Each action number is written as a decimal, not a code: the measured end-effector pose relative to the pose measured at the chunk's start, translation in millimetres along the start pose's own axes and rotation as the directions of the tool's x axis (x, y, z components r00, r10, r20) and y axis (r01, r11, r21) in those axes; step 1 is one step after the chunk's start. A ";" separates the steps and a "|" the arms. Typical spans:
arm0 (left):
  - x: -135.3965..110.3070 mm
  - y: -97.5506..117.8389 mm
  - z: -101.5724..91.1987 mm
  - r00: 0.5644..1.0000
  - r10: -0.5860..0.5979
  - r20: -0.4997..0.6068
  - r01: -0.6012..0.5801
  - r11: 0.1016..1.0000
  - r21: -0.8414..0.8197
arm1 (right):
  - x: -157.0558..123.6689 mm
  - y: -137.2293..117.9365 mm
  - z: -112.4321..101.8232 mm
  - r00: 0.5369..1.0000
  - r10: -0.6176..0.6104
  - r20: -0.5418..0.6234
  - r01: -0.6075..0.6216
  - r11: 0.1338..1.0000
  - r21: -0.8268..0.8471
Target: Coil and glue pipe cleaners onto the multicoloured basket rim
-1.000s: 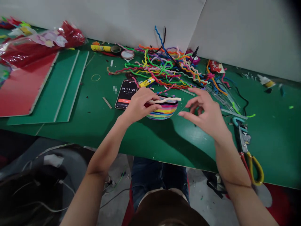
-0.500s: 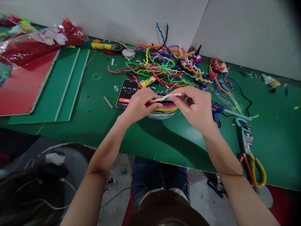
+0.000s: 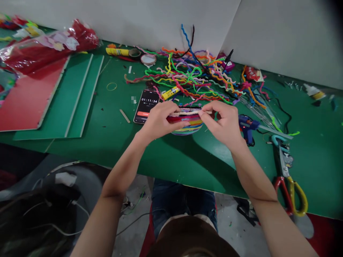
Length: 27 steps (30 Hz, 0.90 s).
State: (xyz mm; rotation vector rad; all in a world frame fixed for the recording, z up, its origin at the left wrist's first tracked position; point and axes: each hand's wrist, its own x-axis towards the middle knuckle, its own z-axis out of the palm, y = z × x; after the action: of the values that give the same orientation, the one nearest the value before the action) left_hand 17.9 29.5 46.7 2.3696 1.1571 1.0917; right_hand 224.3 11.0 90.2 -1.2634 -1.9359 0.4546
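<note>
A round, bowl-like piece point(image 3: 189, 129) covered in bands of coloured fuzzy stems is in front of me. Along its upper edge runs a cream pipe cleaner point(image 3: 187, 114). My left hand point(image 3: 160, 119) is closed on the left side of the banded piece, thumb across its front and fingertips at the pipe cleaner's left end. Pinched between thumb and forefinger of my right hand point(image 3: 223, 121) is the pipe cleaner's right part, with a short end sticking out past the fingers. The fingers partly hide the rim.
Behind lies a tangle of pipe cleaners point(image 3: 193, 73) with a yellow glue tube point(image 3: 170, 93). A phone point(image 3: 146, 105) showing a timer is on the left. To the right are a blue glue gun point(image 3: 248, 126) and scissors point(image 3: 285, 171). Green boards point(image 3: 88, 96) lie far left.
The cream pipe cleaner has come down from a raised slant to lie nearly level along the banded piece's upper edge. My right hand has moved slightly down with it. The view has shifted a little.
</note>
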 end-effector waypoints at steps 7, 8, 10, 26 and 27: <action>1.4 3.3 1.0 1.000 -0.021 -0.008 0.021 1.000 -0.005 | 0.7 10.0 0.0 0.987 0.110 0.119 -0.120 0.990 0.076; 1.6 3.5 1.3 1.000 -0.019 -0.009 0.019 1.000 -0.005 | 1.6 11.8 0.6 0.984 0.124 0.131 -0.138 0.984 0.108; 1.9 3.8 2.0 1.000 -0.005 -0.014 0.005 1.000 -0.013 | 3.7 15.2 1.8 0.979 0.143 0.148 -0.169 0.970 0.177; 3.2 2.5 1.3 1.000 0.015 0.004 -0.015 0.996 -0.093 | 5.7 25.0 6.5 0.984 0.178 0.024 -0.179 0.959 0.218; 3.1 2.4 1.6 1.000 0.024 -0.005 -0.024 0.995 -0.099 | 5.3 26.0 6.2 0.983 0.179 0.027 -0.181 0.959 0.219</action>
State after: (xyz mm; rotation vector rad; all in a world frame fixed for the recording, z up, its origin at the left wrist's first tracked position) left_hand 21.5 30.5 48.5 2.3117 1.0530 1.1352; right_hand 234.5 28.0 71.5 -1.2970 -1.7284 0.7466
